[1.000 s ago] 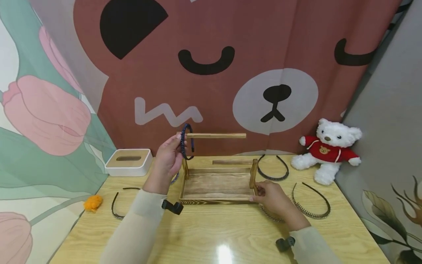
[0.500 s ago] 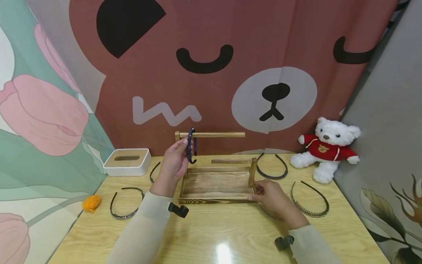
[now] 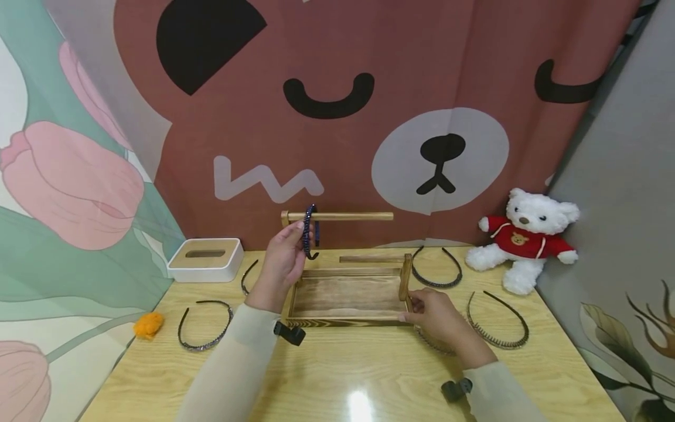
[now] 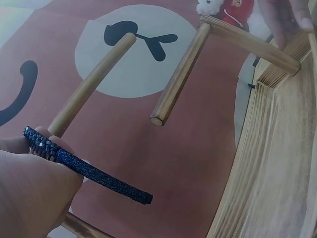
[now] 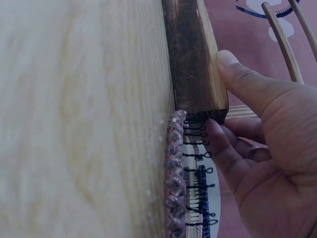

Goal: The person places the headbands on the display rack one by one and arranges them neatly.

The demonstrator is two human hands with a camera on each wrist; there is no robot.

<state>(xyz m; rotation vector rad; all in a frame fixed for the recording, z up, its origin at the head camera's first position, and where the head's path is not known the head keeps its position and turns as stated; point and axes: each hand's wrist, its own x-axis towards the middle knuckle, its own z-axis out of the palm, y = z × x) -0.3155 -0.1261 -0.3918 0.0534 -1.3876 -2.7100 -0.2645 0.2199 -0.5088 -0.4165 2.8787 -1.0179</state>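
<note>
Fingers (image 3: 291, 233) of left hand (image 3: 281, 258) pinch one headband (image 3: 307, 239), of right hand (image 3: 435, 315) one rack (image 3: 345, 322), near five other headbands (image 3: 437, 285)

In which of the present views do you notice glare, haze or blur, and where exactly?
Head: a white glare spot on the table at the bottom edge, otherwise fairly clear; left wrist: a pale, low-contrast haze, strongest toward the upper left corner, though the headband stays dark and distinct; right wrist: rather dim, with the table's grain soft and blurred at left.
</note>
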